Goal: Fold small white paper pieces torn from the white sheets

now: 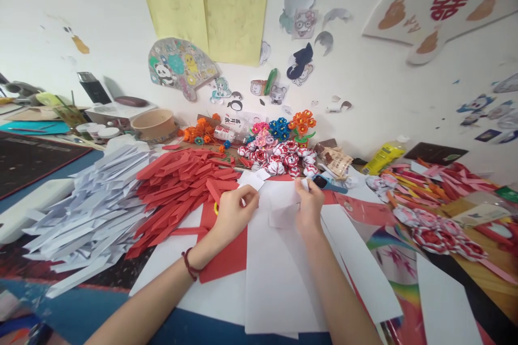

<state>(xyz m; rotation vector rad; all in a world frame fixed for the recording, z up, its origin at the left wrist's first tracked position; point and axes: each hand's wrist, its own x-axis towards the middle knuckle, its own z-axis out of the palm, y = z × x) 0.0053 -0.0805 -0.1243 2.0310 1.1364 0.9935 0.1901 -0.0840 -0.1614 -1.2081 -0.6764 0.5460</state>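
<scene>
My right hand [309,206] pinches a small white piece of paper [283,207] by its right edge, thumb on the near side. The piece hangs over a large white sheet [279,280] and looks partly see-through. My left hand [235,209] is closed, with thumb and fingers curled together left of that piece. Whatever may be between its fingertips is too small or hidden to make out. Just beyond the left hand lie small white paper pieces [251,179]. Red paper [226,261] lies under my left wrist.
Heaps of folded white strips [93,215] and red strips [182,183] lie on the left. Red-and-white paper flowers [287,157] stand behind my hands. A yellow bottle [384,155], a smartwatch [321,181] and more strips [437,178] sit to the right. A wooden bowl [152,123] stands at the back left.
</scene>
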